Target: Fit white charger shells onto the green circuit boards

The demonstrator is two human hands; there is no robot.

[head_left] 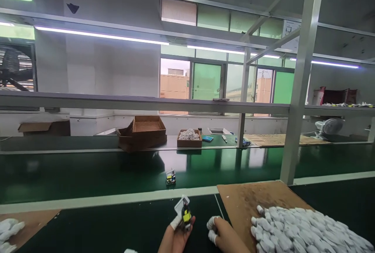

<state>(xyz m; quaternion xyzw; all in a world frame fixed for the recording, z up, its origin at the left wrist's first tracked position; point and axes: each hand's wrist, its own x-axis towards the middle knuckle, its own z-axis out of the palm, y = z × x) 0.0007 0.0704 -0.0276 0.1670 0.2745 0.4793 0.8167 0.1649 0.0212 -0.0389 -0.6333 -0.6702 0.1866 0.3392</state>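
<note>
My left hand (177, 234) is closed around a small circuit board (186, 217) with a yellow block and dark parts, held up off the dark green work surface. A white plastic piece (179, 205) sticks up at the board's upper left; whether the two are joined I cannot tell. A white cover wraps the thumb of this hand. To the right, my right hand (222, 232) hovers beside the cardboard sheet, with white covers on its fingertips. Its fingers are half curled, tips a little apart, and nothing shows between them.
White plastic pieces (299, 231) lie heaped on a cardboard sheet (249, 198) at right, and several more (10, 229) at far left. Another circuit board (170, 177) sits on the green belt (88, 171). A metal post (301, 81) rises at right. Cardboard boxes (143, 132) stand beyond.
</note>
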